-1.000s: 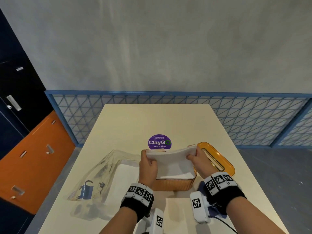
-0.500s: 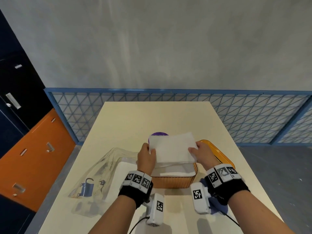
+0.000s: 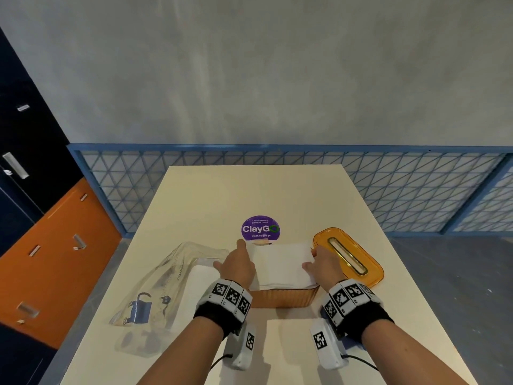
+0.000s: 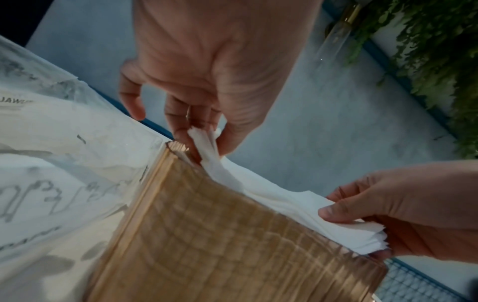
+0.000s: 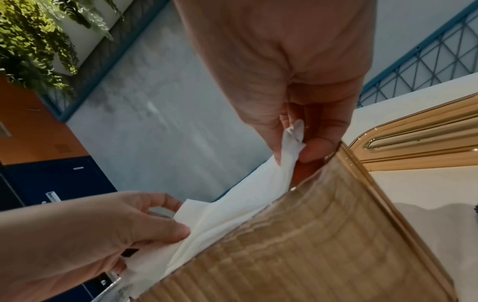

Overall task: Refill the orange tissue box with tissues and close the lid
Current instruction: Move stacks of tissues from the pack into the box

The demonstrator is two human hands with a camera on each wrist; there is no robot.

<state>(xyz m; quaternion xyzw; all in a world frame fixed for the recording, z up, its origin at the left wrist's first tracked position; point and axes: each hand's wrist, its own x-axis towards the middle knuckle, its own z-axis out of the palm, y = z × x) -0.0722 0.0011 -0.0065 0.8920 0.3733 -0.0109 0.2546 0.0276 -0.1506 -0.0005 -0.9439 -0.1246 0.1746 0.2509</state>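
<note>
The orange ribbed tissue box (image 3: 283, 298) stands open on the table in front of me. A white tissue stack (image 3: 280, 263) lies flat in its mouth, level with the rim. My left hand (image 3: 236, 262) pinches the stack's left end (image 4: 204, 141) between thumb and fingers just above the box wall (image 4: 232, 235). My right hand (image 3: 319, 262) pinches the right end (image 5: 293, 147) against the box's right rim (image 5: 336, 224). The orange lid (image 3: 348, 255) with its slot lies flat on the table right of the box, also in the right wrist view (image 5: 413, 139).
A crumpled clear plastic wrapper (image 3: 166, 282) with printed cats lies left of the box. A purple round sticker (image 3: 260, 228) is on the cream table (image 3: 258, 190) behind the box. A blue mesh railing (image 3: 416, 190) runs beyond the far edge; orange and dark cabinets (image 3: 55, 245) stand left.
Both hands have lowered the tissue stack from a raised, tilted hold above the box down into the box's mouth. The sticker behind it shows again.
</note>
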